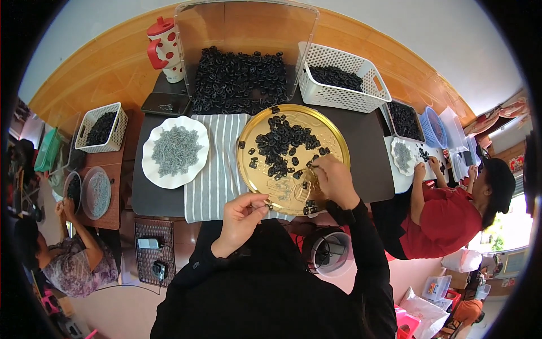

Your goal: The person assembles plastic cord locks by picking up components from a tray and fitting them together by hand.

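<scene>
A round gold tray [248,179] lies at the middle of the dark table, with a loose heap of small black plastic pieces [282,141] on it. Over the tray's right side, my right hand [336,178] is closed, its fingertips pinching a small black piece. My left hand [240,220] is in a pinch by the tray's near left rim; something tiny shows at its fingertips, too small to name. A grey striped cloth [214,169] lies partly under the tray. Left of it, a white scalloped plate [151,170] bears many small greyish, screw-like parts [175,148].
Behind the tray stand a clear bin [243,28] of black pieces and a white perforated basket [344,101]. A spotted tumbler [169,51] and a phone [165,104] are at back left. Co-workers sit at left [79,263] and right [446,217]. A bucket [333,257] stands below.
</scene>
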The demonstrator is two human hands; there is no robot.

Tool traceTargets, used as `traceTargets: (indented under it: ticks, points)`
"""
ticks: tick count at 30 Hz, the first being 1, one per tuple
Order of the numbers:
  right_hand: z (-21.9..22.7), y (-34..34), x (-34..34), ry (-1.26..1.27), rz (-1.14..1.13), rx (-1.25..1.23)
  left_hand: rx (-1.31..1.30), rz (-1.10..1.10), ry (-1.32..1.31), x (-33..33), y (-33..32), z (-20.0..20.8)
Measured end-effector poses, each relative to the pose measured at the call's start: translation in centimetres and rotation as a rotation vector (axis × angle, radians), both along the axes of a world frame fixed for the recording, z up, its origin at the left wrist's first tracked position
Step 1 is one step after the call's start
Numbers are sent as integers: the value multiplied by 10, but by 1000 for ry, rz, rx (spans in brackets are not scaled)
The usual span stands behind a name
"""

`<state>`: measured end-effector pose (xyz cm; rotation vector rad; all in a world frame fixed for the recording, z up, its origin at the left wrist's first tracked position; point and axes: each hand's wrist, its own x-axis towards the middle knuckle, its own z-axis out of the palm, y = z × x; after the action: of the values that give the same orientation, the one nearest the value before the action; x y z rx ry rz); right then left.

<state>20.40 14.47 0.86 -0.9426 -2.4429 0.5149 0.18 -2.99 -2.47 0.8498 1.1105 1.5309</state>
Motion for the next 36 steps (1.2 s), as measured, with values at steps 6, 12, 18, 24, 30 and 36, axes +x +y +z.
traceTargets:
  ticks: [6, 12, 18, 24, 30, 36]
  points:
    - [-2, 29, 6, -123, -203, 146, -5, -2, 10, -2, 1, -2]
    - [5, 29, 1, -197, -51, 65, -18, -20, 4, 0, 2, -2]
    - [4, 14, -2, -247, 3, -135, -1, -39, 12, 1, 1, 0]
    - [3, 11, 0, -205, 28, -105, 0, -70, -11, 3, 2, 4]
    - [5, -19, 1, -212, 11, 87, 0, -36, -1, 1, -2, 4]
    - [9, -42, 5, -171, 17, 104, -2, -41, 1, 2, -2, 3]
